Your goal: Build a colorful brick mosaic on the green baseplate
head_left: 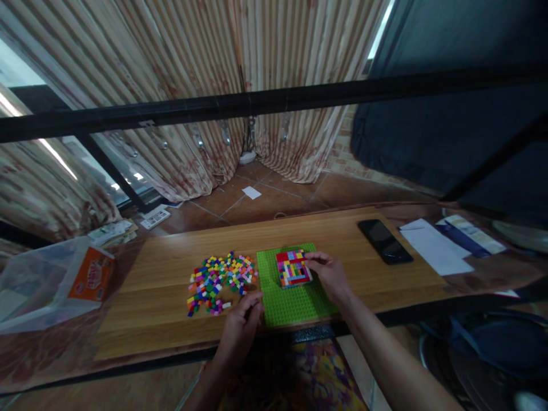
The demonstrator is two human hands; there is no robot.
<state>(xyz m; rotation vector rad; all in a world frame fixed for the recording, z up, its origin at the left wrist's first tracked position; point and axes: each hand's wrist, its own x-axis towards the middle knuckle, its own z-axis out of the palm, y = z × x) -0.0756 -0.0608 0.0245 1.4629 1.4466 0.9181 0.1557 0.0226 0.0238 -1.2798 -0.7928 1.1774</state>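
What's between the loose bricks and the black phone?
In the head view, the green baseplate with the multicoloured brick build, then the right hand at the build's edge and a stretch of wooden board.

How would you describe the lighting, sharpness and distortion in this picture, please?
In the head view, light is dim overall, with a bright streak at left and the dark blue drape lost in shade; loose bricks look soft, their studs hard to make out; the clear bin near the edge looks stretched.
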